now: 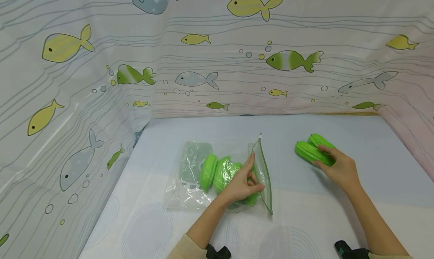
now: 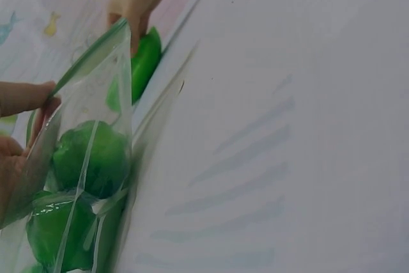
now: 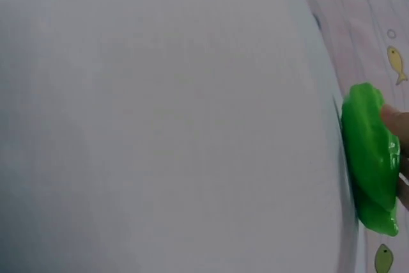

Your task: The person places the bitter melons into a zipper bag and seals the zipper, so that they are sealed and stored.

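Note:
In the head view, a clear zip bag (image 1: pixel 194 168) with several green vegetables (image 1: pixel 222 174) inside lies on the table. The left hand (image 1: pixel 242 183) is at its mouth; in the left wrist view the fingers (image 2: pixel 25 97) hold the bag's edge, near a round green vegetable (image 2: pixel 91 158) behind the plastic. To the right, the right hand (image 1: pixel 340 168) grips two long green vegetables (image 1: pixel 313 153) side by side, low over the table. The right wrist view shows the thumb against one green vegetable (image 3: pixel 369 145), with the other partly beneath it.
The table (image 1: pixel 152 221) has a pale cloth with circle patterns. A fish-print curtain (image 1: pixel 237 67) stands behind it and along the left and right sides. Dark straps (image 1: pixel 218 251) show at both wrists.

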### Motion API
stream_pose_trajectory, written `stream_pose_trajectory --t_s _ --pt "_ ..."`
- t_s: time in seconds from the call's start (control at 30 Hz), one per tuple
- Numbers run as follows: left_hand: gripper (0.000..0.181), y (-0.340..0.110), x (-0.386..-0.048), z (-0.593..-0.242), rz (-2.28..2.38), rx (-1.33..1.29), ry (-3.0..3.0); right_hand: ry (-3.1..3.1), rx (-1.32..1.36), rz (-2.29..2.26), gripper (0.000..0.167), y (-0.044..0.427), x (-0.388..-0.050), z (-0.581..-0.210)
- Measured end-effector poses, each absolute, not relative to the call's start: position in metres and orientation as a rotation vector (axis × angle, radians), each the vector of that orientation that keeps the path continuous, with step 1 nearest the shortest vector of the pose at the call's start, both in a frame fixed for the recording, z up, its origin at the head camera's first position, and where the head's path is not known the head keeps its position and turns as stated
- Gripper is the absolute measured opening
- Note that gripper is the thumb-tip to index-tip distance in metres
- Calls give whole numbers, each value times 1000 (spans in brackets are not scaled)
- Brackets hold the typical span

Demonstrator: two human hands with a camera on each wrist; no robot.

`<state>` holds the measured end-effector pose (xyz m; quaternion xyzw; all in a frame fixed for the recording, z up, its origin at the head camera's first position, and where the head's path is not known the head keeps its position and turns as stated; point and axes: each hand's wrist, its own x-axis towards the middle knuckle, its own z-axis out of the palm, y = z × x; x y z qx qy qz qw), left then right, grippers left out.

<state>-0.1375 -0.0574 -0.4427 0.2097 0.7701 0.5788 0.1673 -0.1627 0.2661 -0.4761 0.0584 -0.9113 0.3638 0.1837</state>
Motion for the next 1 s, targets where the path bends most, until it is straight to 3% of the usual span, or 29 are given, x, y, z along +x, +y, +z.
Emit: stream_pose_trajectory --t_s 0.23,1.0 --pt "99 -58 -129 -419 1647 600 2175 -2655 148 963 55 268 -161 -475" --pt "99 -58 -130 -419 1623 622 2192 -2779 154 906 55 262 -151 -469"
